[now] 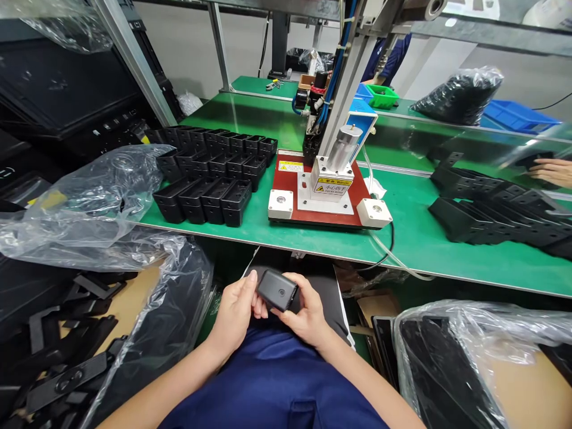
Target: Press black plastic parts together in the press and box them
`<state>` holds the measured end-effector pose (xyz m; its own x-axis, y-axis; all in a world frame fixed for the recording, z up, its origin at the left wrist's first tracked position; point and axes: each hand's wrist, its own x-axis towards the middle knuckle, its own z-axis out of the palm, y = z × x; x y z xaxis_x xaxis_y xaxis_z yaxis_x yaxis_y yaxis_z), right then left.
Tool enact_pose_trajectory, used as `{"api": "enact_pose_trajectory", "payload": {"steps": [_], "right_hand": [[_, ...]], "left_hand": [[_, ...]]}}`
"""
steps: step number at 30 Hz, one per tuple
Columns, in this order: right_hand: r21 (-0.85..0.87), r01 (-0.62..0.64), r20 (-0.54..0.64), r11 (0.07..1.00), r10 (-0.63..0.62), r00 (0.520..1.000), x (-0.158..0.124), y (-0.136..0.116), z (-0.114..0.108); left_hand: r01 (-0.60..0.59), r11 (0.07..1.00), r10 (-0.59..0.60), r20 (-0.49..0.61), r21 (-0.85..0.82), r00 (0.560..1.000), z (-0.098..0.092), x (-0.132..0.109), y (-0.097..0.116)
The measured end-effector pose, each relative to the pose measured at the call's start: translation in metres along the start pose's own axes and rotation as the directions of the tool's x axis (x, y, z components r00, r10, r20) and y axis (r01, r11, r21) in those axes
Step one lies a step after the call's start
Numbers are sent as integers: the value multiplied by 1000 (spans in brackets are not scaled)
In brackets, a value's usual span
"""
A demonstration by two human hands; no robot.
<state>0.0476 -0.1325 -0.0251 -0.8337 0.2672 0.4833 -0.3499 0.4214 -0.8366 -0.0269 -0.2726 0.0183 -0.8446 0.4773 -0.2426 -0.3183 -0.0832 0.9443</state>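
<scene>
A small black plastic box (277, 291) with a round mark on its face is held above my lap, in front of the green table's edge. My right hand (307, 310) grips its right end between thumb and fingers. My left hand (239, 307) is at its left end, thumb and fingers closed around the corner. Beyond the box stands a press fixture (333, 182) on a red base (286, 173) with two white button blocks. Rows of black open boxes (235, 199) stand on the table to the left.
Black brackets (496, 208) are stacked at the right of the green table (411, 238). Plastic-lined boxes of black parts (67, 369) flank my lap on both sides. A metal post rises behind the press. Another person's hand (554, 171) shows at the far right.
</scene>
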Motion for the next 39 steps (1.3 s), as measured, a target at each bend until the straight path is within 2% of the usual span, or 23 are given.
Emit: {"api": "enact_pose_trajectory", "payload": {"steps": [3, 6, 9, 12, 15, 21, 27, 29, 31, 33, 36, 39], "right_hand": [[1, -30, -5, 1000, 30, 1000, 0, 0, 1], [-112, 80, -1, 990, -81, 997, 5, -3, -4], [-335, 227, 75, 915, -214, 974, 11, -8, -12], [-487, 315, 190, 815, -253, 949, 14, -11, -18], [-549, 336, 229, 765, -249, 941, 14, -12, -19], [-629, 332, 179, 703, -285, 942, 12, -16, -17], [-679, 336, 111, 653, -361, 926, 9, -17, -16], [-689, 283, 22, 667, -371, 928, 9, -16, -18], [-672, 192, -109, 716, -351, 930, 10, -14, -21], [-586, 119, -202, 802, -287, 936, 9, -11, -24], [-390, 79, -248, 917, -187, 951, 3, -7, -25], [-321, 130, -266, 938, -221, 938, -3, -11, -24]], "left_hand": [[-2, 1000, 3, 18, -30, 1000, 0, -2, 1], [34, 998, -33, 10, -49, 999, -1, 0, 0], [87, 993, -89, -24, -77, 996, -1, 6, -2], [144, 984, -148, -33, -102, 988, -1, 10, -4], [183, 978, -183, 9, -102, 983, -2, 10, -5], [167, 985, -161, 104, -44, 981, -5, 7, -7], [74, 997, -70, 153, -18, 986, -6, 7, -9], [13, 1000, -10, 159, -24, 987, -7, 7, -7], [-101, 995, 97, 145, 19, 985, -11, 6, -4], [-253, 960, 235, 153, 116, 960, -17, 6, -2], [-445, 870, 388, 259, 212, 884, -26, 6, -3], [-467, 872, 397, 346, 147, 850, -29, 6, -6]]}}
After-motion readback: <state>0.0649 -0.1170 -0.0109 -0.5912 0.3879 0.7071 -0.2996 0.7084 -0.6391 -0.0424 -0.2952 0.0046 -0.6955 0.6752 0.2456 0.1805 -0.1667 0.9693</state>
